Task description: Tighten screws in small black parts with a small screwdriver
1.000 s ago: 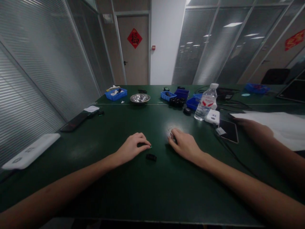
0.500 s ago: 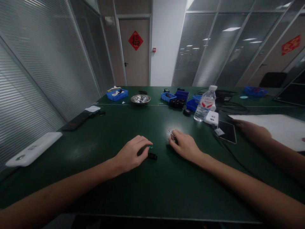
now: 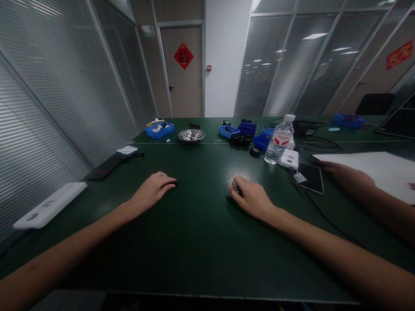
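My left hand (image 3: 151,192) is over the green table, left of the middle, its thumb and fingertips closed on a small black part (image 3: 176,184). Most of that part is hidden by the fingers. My right hand (image 3: 252,196) rests on the table to the right, fingers curled round a thin tool with a slim metal tip (image 3: 231,179). The tool's dark rear portion is mostly covered by the hand, so its exact kind cannot be made out. Bare tabletop separates the two hands.
Ahead stand a metal bowl (image 3: 191,136) with small pieces, a blue tray (image 3: 159,130) and other blue bins (image 3: 229,131). A water bottle (image 3: 279,140), white power bank (image 3: 289,159) and phone (image 3: 310,178) are at right. Another person's hand (image 3: 348,176) touches a white sheet (image 3: 385,170).
My left hand has moved left and away from me with the small black part, which lay on the table before. The small green piece no longer shows. My right hand stays put.
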The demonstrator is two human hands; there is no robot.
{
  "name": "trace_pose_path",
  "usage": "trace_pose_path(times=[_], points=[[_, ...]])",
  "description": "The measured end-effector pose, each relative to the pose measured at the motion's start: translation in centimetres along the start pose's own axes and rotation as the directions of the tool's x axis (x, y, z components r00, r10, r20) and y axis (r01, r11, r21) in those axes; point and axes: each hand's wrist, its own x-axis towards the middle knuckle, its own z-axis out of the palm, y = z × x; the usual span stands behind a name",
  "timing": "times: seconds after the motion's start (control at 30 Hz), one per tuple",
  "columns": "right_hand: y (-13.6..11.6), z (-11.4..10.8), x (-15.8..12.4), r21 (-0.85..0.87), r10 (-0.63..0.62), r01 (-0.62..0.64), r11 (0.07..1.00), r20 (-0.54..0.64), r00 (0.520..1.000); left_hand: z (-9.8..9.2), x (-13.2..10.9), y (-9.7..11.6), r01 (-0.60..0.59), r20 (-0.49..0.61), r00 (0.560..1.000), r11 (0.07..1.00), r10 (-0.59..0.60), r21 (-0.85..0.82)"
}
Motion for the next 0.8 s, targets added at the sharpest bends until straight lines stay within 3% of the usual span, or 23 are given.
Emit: trace_pose_path(times=[0.13, 0.2, 0.27, 0.37, 0.6, 0.8], points=[[0.0, 0.1, 0.0, -0.005, -0.006, 0.006, 1.0, -0.005, 1.0, -3.2, -1.3, -9.4, 0.264, -0.084, 0.964, 0.953, -0.254, 0.147], [0.0, 0.1, 0.0, -0.007, -0.005, 0.005, 1.0, -0.002, 1.0, -4.4, -2.0, -12.6, 0.363, -0.098, 0.931, 0.912, -0.351, 0.193], [-0.1, 0.2, 0.0, -0.01, -0.008, 0.008, 1.0, 0.003, 1.0, -5.1, -2.6, -14.5, 0.402, -0.116, 0.915, 0.893, -0.385, 0.204], [-0.1, 0.2, 0.1, -0.017, -0.01, 0.01, 1.0, 0.013, 1.0, -5.3, -2.9, -15.2, 0.425, -0.131, 0.904, 0.883, -0.406, 0.199], [-0.2, 0.2, 0.2, -0.02, -0.014, 0.014, 1.0, 0.02, 1.0, -5.2, -2.6, -14.2, 0.458, -0.131, 0.887, 0.877, -0.442, 0.146], [-0.2, 0.2, 0.3, -0.016, -0.007, 0.007, 1.0, 0.024, 1.0, -5.2, -2.7, -14.6, 0.504, -0.133, 0.863, 0.846, -0.487, 0.176]])
